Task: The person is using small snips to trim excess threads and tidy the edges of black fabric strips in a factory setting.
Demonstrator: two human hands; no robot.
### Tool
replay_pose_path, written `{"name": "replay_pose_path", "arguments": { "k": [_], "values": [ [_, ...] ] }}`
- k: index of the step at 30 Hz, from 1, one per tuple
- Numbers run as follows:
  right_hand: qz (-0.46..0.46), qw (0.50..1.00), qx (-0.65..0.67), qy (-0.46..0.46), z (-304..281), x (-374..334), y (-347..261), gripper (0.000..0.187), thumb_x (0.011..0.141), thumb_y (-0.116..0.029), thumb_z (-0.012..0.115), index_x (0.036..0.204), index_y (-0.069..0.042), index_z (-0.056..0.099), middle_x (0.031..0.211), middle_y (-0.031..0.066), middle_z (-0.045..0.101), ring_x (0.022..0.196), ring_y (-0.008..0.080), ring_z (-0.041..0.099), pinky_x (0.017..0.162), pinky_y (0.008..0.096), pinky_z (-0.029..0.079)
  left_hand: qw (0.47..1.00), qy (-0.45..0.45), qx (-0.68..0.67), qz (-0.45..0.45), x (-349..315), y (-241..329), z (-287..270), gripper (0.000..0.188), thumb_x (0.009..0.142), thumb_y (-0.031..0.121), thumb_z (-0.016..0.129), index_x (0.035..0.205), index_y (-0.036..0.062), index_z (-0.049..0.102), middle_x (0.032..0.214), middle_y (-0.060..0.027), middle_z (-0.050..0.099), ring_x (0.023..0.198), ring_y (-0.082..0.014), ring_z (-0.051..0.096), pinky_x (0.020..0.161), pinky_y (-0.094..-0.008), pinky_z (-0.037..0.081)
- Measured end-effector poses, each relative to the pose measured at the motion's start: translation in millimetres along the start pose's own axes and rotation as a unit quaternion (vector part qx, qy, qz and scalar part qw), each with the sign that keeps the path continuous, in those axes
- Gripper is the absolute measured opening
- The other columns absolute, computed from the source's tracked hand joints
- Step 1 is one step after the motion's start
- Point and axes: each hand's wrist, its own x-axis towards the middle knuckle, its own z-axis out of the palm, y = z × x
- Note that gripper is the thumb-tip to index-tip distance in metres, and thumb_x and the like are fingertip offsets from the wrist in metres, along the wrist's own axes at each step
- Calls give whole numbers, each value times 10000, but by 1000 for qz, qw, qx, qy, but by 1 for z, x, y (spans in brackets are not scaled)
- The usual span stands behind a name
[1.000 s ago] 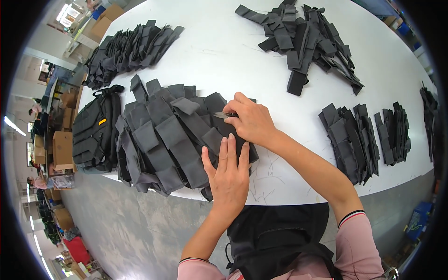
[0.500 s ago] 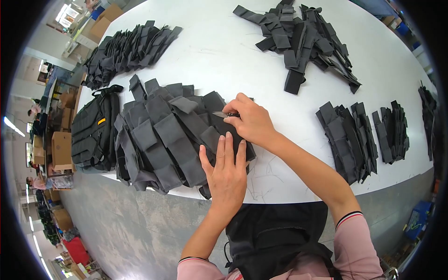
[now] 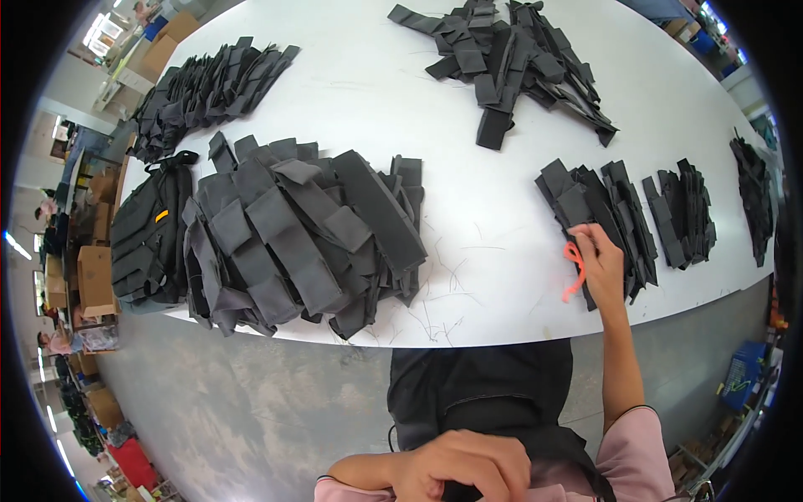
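Note:
At the right of the table my right hand (image 3: 602,263) reaches onto a stack of dark grey fabric strips (image 3: 619,213), its fingertips closed at the left edge of one strip. An orange ribbon (image 3: 574,272) dangles beside that hand; small thread snips are not visible now. Close to my body, my left hand (image 3: 468,468) is raised with its fingers curled over, and what they hold, if anything, is hidden. A big heap of overlapping dark grey fabric strips (image 3: 276,234) lies on the left of the table, with one flat strip (image 3: 381,209) slanting across its right side.
A black backpack (image 3: 152,238) with a yellow tag stands left of the heap. More strip piles lie at the back left (image 3: 213,96), back centre (image 3: 523,71), and right (image 3: 687,213). Loose threads litter the white table (image 3: 477,276). A blue crate (image 3: 744,376) stands on the floor at right.
My right hand has left the heap, where it held snips, and moved right to the smaller stack. My left hand has lifted off the heap and drawn back to my body.

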Motion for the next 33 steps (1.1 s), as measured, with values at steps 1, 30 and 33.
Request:
{"name": "replay_pose_path", "arguments": {
  "k": [1, 30, 33],
  "values": [
    [3, 999, -37, 35, -11, -6, 10, 163, 913, -111, 528, 1001, 12, 590, 754, 57, 619, 684, 104, 555, 651, 229, 439, 998, -37, -47, 22, 14, -2, 5, 252, 863, 208, 612, 928, -35, 630, 932, -167, 649, 791, -259, 618, 669, -327, 468],
    [-37, 995, 85, 37, -47, -1, 4, 527, 674, -52, 708, 1169, -4, 531, 988, 47, 465, 762, 102, 479, 650, 230, 417, 984, -159, 72, 23, 31, -3, 57, 273, 818, 345, 624, 841, 75, 597, 897, -99, 658, 859, -288, 635, 944, -502, 327],
    [-74, 996, 13, 46, -49, -4, 12, 512, 696, -80, 713, 1169, -9, 529, 996, 54, 466, 741, 107, 479, 646, 224, 414, 978, -176, 97, 50, 26, -5, 55, 309, 822, 380, 624, 861, 75, 594, 918, -103, 654, 873, -289, 633, 945, -513, 322]
  ]
}}
